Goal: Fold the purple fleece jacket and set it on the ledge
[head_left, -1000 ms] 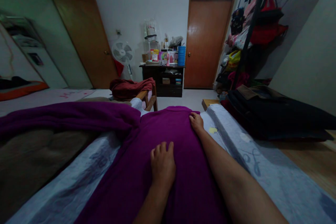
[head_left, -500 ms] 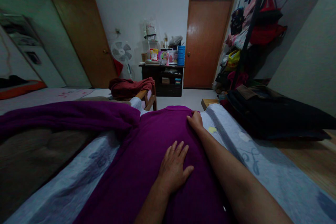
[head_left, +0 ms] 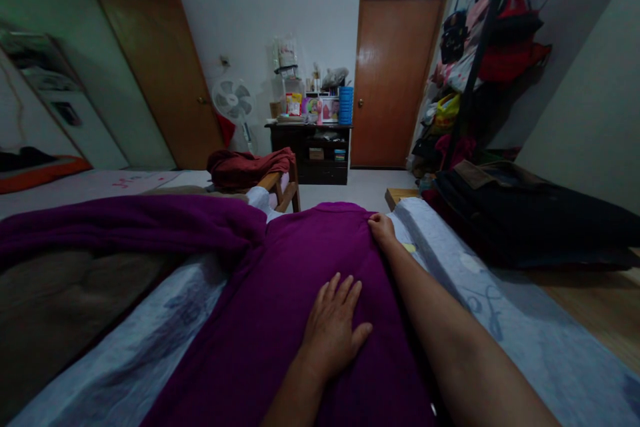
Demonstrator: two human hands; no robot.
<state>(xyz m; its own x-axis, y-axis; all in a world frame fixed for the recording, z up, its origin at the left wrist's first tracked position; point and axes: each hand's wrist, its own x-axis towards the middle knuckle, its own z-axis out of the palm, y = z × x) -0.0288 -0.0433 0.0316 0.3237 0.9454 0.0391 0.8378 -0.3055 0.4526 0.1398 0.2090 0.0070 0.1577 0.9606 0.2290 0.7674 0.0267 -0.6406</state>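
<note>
A purple long-sleeved garment (head_left: 280, 293) lies spread on a bed with a pale blue patterned cover (head_left: 175, 313). One of its sleeves stretches out to the left. My left hand (head_left: 333, 327) rests flat on the body of the garment, fingers spread. Farther up, at the garment's right shoulder, my right hand (head_left: 383, 228) pinches the purple cloth by its edge. The right sleeve is not seen stretched out on that side.
Dark folded clothes (head_left: 530, 213) are piled at the right. A brown blanket (head_left: 75, 307) lies under the left sleeve. Beyond the bed are a chair with a red cloth (head_left: 250, 167), a fan (head_left: 233, 99), a dark cabinet (head_left: 310, 153) and a wooden door (head_left: 385, 80).
My right hand has shifted slightly to the right with the shoulder edge of the garment. My left hand stays nearly in place on the cloth.
</note>
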